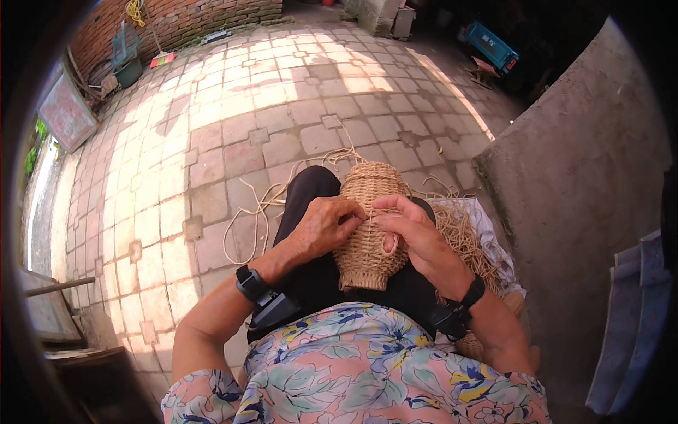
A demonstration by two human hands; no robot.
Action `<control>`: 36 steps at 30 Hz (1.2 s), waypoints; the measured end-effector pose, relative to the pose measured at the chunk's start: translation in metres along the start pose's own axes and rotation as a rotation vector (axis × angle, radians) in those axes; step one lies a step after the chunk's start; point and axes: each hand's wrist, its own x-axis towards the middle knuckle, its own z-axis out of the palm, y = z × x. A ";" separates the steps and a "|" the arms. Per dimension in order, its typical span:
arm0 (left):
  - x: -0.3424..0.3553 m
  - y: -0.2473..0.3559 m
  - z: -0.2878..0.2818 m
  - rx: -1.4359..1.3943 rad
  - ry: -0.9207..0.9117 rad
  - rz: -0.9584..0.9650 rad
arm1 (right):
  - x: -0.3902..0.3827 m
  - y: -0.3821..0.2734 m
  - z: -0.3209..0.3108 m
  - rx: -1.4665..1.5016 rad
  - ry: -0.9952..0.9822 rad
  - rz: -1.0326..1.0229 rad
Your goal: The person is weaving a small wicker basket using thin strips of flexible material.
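Woven basket lies beneath left hand and right hand, extending far and near. From here: left fingertips bunched, hold unclear; right thumb and forefinger slightly apart.

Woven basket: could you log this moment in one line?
Woven basket: on lap; left hand: fingertips at weave; right hand: fingertips at weave; loose cord heap: right of basket

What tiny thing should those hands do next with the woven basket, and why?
Maybe the right hand should gently tighten the weave while the left hand steadies the woven basket. Both hands' fingertips come close together at its side, and it rests on the lap. Exactly what they pinch is too small to tell.
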 end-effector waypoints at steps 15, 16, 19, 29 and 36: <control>0.050 0.020 -0.012 0.255 -0.436 0.056 | -0.023 0.015 -0.014 -0.431 0.216 -0.276; 0.049 0.019 -0.023 0.232 -0.466 -0.025 | -0.021 0.012 -0.021 -0.591 0.315 -0.431; 0.042 0.019 -0.065 0.244 -0.474 -0.261 | -0.019 -0.008 -0.026 -0.631 0.367 -0.462; 0.010 0.037 -0.071 -0.236 -0.304 -0.435 | -0.004 -0.004 0.015 -0.412 -0.069 -0.332; -0.019 -0.005 -0.025 -0.073 -0.115 -0.233 | -0.010 -0.007 -0.006 -0.693 0.123 -0.376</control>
